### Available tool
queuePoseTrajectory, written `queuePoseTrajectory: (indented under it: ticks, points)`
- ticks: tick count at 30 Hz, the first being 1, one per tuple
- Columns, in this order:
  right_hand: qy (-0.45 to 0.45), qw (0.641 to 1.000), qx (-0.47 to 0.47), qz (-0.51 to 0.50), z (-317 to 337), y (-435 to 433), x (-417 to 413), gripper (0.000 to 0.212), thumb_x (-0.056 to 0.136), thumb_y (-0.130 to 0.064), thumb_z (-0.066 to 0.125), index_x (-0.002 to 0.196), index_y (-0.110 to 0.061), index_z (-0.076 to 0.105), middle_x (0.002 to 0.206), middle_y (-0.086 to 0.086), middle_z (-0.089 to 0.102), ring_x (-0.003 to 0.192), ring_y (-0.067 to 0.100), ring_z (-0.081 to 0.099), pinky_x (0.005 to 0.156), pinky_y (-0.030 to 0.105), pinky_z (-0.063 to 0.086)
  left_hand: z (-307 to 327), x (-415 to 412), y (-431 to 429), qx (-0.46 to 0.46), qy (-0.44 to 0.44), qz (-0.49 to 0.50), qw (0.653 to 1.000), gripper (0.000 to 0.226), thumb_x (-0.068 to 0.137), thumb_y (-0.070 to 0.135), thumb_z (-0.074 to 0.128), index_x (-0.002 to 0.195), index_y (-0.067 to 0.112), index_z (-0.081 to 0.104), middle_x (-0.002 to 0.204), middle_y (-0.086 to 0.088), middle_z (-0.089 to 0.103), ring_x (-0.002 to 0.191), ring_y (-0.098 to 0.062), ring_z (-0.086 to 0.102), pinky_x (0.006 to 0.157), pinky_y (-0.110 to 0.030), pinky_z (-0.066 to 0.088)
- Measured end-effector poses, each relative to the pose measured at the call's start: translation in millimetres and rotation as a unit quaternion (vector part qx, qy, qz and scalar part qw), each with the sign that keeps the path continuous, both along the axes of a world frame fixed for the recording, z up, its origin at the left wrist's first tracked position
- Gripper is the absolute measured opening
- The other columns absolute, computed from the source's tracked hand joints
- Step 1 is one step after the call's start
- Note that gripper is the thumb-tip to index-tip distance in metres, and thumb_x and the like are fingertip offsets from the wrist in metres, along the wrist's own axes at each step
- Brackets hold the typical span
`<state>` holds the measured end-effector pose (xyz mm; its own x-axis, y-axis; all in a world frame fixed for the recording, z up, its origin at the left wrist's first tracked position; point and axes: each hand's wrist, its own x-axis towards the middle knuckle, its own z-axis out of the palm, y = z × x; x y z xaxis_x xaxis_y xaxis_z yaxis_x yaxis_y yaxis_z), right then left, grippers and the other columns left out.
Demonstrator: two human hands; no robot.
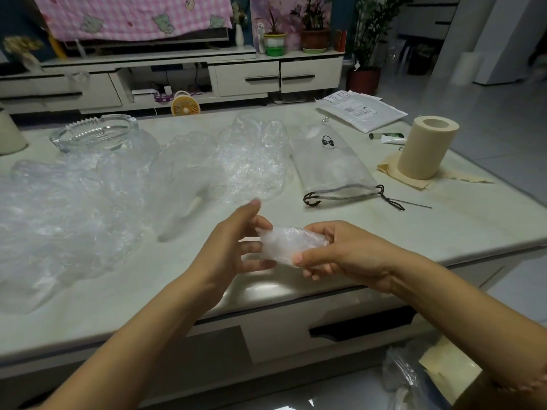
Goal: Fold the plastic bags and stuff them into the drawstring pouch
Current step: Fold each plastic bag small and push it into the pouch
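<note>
A small folded clear plastic bag (288, 242) hangs just above the table's front edge. My right hand (340, 253) grips its right end, thumb on top and fingers curled underneath. My left hand (233, 241) is beside its left end with straight, spread fingers; the fingertips touch the bag. Several crumpled clear plastic bags (124, 184) lie spread over the left and middle of the table. The translucent drawstring pouch (331, 164) with a black logo lies flat to the right of them, its black cord at the near end.
A glass ashtray (94, 134) stands at the back left. A beige paper roll (423, 146) stands at the right on a beige sheet, with a mailer envelope (361, 110) behind it. Another plastic bag (414, 377) lies on the floor at the lower right.
</note>
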<state>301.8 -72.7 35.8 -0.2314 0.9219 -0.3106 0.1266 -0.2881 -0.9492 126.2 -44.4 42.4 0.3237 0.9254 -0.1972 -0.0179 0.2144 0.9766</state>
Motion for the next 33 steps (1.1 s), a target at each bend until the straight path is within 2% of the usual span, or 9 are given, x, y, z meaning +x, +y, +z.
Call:
queuePoseTrajectory:
  ticks: [2,4,6,10,16,22,25,30,33]
  points:
    - [-0.003,1.000,0.017,-0.024,-3,-1,-3,0.032,0.080,0.003,0.067,0.111,0.005,0.059,0.088,0.016,0.063,0.067,0.018,0.059,0.062,0.025,0.051,-2,3,-3,0.006,0.036,-0.008,0.999,0.042,0.076,0.047,0.062,0.101,0.013,0.057,0.097,-0.006,0.062,0.081,-0.020,0.068,0.068,-0.034,0.059]
    - [-0.013,0.999,0.023,-0.022,-3,-2,-6,0.027,0.081,-0.001,0.068,0.108,0.000,0.061,0.088,0.012,0.065,0.071,0.018,0.061,0.068,0.029,0.051,-3,7,-6,0.029,0.063,0.006,0.998,0.036,0.081,0.026,0.068,0.113,0.016,0.053,0.102,-0.007,0.061,0.085,-0.019,0.068,0.068,-0.031,0.059]
    - [-0.015,1.000,0.017,-0.012,-3,-1,-7,0.021,0.083,-0.012,0.067,0.103,-0.005,0.064,0.088,0.007,0.066,0.075,0.015,0.062,0.070,0.029,0.050,-4,8,-7,0.077,0.089,0.022,0.993,0.029,0.087,0.008,0.063,0.113,0.016,0.053,0.101,-0.006,0.059,0.084,-0.018,0.066,0.062,-0.024,0.058]
    - [-0.032,0.999,0.024,-0.014,-1,3,-3,0.015,0.087,-0.019,0.064,0.096,-0.007,0.066,0.079,0.002,0.067,0.068,0.008,0.060,0.059,0.019,0.047,-5,8,-3,0.128,0.110,-0.001,0.986,0.030,0.085,0.003,0.063,0.111,0.016,0.055,0.100,-0.007,0.057,0.080,-0.014,0.064,0.059,-0.019,0.054]
    - [-0.101,0.990,0.092,0.018,-1,4,4,0.008,0.083,-0.009,0.069,0.083,-0.002,0.066,0.069,0.004,0.061,0.062,0.010,0.055,0.062,0.021,0.047,-2,7,11,0.101,0.057,0.001,0.993,0.015,0.091,0.009,0.058,0.105,0.015,0.059,0.102,-0.018,0.062,0.088,-0.026,0.065,0.076,-0.034,0.058]
    - [-0.075,0.977,0.199,-0.025,1,2,5,0.008,0.078,-0.008,0.073,0.086,-0.009,0.074,0.119,-0.011,0.059,0.098,0.007,0.062,0.086,0.015,0.045,-2,22,12,-0.012,0.025,-0.049,0.998,0.015,0.088,0.001,0.053,0.093,0.013,0.060,0.081,-0.010,0.067,0.063,-0.016,0.062,0.058,-0.026,0.050]
    - [-0.022,0.978,0.199,-0.053,0,2,7,0.014,0.080,-0.003,0.069,0.093,-0.002,0.072,0.121,-0.006,0.063,0.103,0.008,0.063,0.091,0.022,0.048,0,31,8,-0.056,0.031,-0.102,0.993,0.019,0.086,0.008,0.052,0.083,0.014,0.070,0.067,-0.002,0.063,0.062,-0.014,0.060,0.062,-0.026,0.047]
    - [0.032,0.964,0.212,-0.155,-1,5,14,0.011,0.082,-0.001,0.065,0.090,-0.004,0.071,0.087,0.006,0.071,0.080,0.011,0.064,0.079,0.022,0.052,-3,45,15,-0.025,0.023,-0.105,0.994,0.044,0.096,0.046,0.040,0.099,0.015,0.071,0.089,-0.007,0.071,0.075,-0.020,0.068,0.067,-0.029,0.057]
    - [0.018,0.964,0.194,-0.181,-2,8,20,0.011,0.087,-0.007,0.061,0.091,-0.010,0.071,0.087,0.007,0.070,0.080,0.013,0.063,0.077,0.025,0.052,-2,54,17,-0.005,0.007,-0.112,0.994,0.041,0.092,0.041,0.052,0.105,0.005,0.066,0.088,-0.011,0.067,0.072,-0.021,0.066,0.065,-0.027,0.057]
